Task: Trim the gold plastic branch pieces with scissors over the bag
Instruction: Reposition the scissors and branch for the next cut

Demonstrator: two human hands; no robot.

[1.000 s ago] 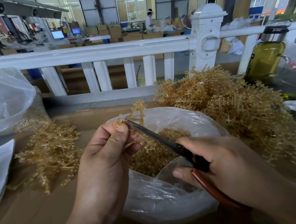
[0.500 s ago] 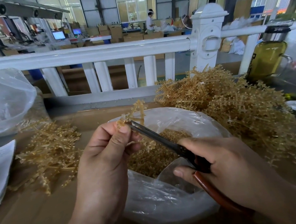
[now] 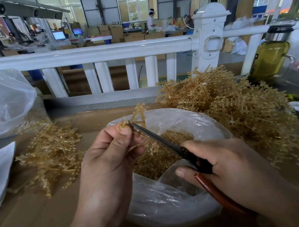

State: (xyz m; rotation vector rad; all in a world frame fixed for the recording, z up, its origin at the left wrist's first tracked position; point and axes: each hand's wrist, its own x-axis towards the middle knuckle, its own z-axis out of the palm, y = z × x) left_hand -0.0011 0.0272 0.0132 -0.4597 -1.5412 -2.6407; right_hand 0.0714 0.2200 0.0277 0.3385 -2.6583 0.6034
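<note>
a brown cardboard-covered tabletop (image 3: 37, 218) fills the lower part of the view, with a white railing (image 3: 88, 53) running across behind it. on the right of the tabletop lies a big heap of gold plastic branches (image 3: 242, 110), its near edge touching the rim of the clear plastic bag (image 3: 169, 204). the bag sits in the middle, mouth open upward, with a bed of small gold trimmed bits (image 3: 154, 164) inside. a smaller heap of gold stems (image 3: 50, 155) lies to the left of the bag, apart from it. at the far left edge is a second clear bag (image 3: 8, 98), with a sheet of white paper (image 3: 0, 170) below it. a glass bottle of yellow-green liquid (image 3: 270, 58) stands upright behind the big heap at the right.

the left hand (image 3: 109, 162) is raised over the bag's mouth, its thumb and fingers (image 3: 123, 133) clamped on a gold branch piece (image 3: 139, 112) that sticks up above them, with more of it hanging below. the right hand (image 3: 224, 163) has its fingers curled round the reddish-brown handles of the scissors (image 3: 157, 139). the dark blades slant up to the left over the bag and look drawn together, their tip meeting the branch piece just beside the left thumb.
</note>
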